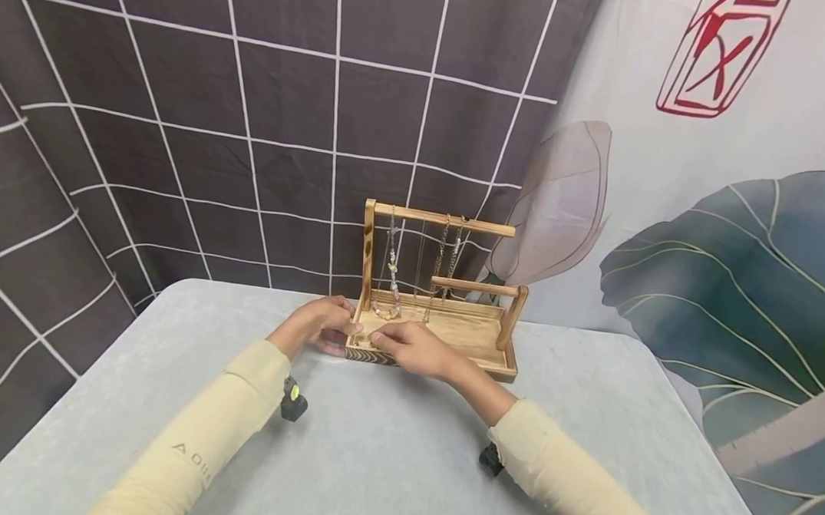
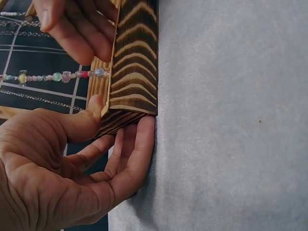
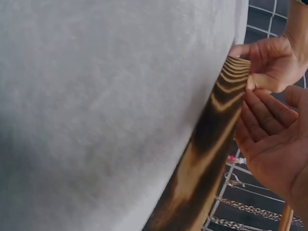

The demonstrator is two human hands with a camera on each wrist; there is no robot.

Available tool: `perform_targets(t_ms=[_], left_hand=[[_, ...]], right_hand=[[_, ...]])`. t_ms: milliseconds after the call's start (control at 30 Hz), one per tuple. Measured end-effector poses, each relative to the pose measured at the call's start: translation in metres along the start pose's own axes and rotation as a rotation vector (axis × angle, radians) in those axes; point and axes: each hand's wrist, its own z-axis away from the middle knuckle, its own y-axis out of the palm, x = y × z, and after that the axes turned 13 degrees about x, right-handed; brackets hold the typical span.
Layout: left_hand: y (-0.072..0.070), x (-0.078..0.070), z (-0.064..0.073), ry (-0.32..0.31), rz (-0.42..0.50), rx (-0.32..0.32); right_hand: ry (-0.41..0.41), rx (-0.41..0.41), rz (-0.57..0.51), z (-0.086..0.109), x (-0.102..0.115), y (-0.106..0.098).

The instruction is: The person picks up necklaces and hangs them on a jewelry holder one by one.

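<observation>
A wooden jewelry stand (image 1: 464, 333) with a shallow tray base and two hanging bars rests on the table. My left hand (image 1: 321, 323) grips the tray's left end; in the left wrist view its thumb (image 2: 91, 118) lies on the rim, with the fingers curled against the outer side. Over the front wall (image 3: 207, 130) reaches my right hand (image 1: 415, 348), its fingers loosely extended inside the tray and the thumb apart. The front wall hides part of those fingers in the left wrist view. A beaded necklace (image 1: 393, 268) hangs from the tall bar near both hands.
Chain necklaces (image 1: 443, 247) hang farther right on the tall bar (image 1: 449, 220). A shorter bar (image 1: 476, 286) stands at the stand's right. Pale cloth covers the table (image 1: 376, 456); a dark grid-patterned curtain (image 1: 288, 91) hangs behind it.
</observation>
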Motion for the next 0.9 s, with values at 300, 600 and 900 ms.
perform_targets(t_ms=[300,600,900], left_hand=[[0.000,-0.002,0.000,-0.007,0.011,0.000],[-0.001,0.000,-0.001,-0.014,0.003,-0.006],[0.000,0.000,-0.002,-0.008,0.005,-0.003]], right_hand=[[0.006,0.017,0.029,-0.005,-0.007,0.010],[-0.013,0.020,0.099,-0.013,-0.007,0.016],[0.042,0.066,0.207,-0.017,-0.007,0.014]])
